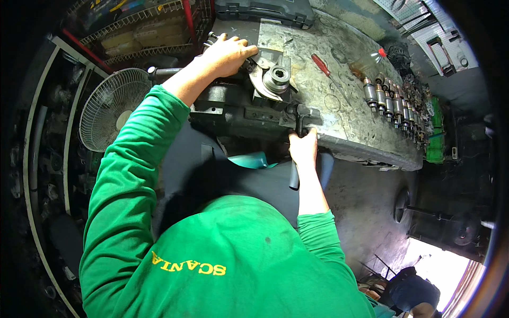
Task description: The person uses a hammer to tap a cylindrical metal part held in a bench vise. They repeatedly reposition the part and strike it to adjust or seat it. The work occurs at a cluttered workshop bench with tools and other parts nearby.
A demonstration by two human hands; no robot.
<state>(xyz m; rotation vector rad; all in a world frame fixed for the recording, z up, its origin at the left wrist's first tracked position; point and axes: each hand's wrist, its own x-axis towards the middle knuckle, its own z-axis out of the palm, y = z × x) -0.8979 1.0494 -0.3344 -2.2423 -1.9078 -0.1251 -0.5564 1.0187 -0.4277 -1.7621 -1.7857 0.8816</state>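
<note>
A grey metal part with a round, pulley-like hub (277, 79) sits on a dark bench vise (217, 100) at the bench's near edge. My left hand (228, 55) reaches over the part's left end, fingers curled onto it; its grip is partly hidden behind the hand. Lower and to the right, my right hand (304, 150) is wrapped around a hammer (294, 177). The dark hammer head stands above my fist, beside the vise and close to the bench edge, while the handle's end sticks out below.
Across the worn workbench (310, 37) lie a red-handled screwdriver (321, 64), a red-capped clear bottle (371, 63) and several cylindrical metal parts (389, 103). A black case (265, 11) stands at the back. A fan (114, 108) is at left; another person (408, 291) appears lower right.
</note>
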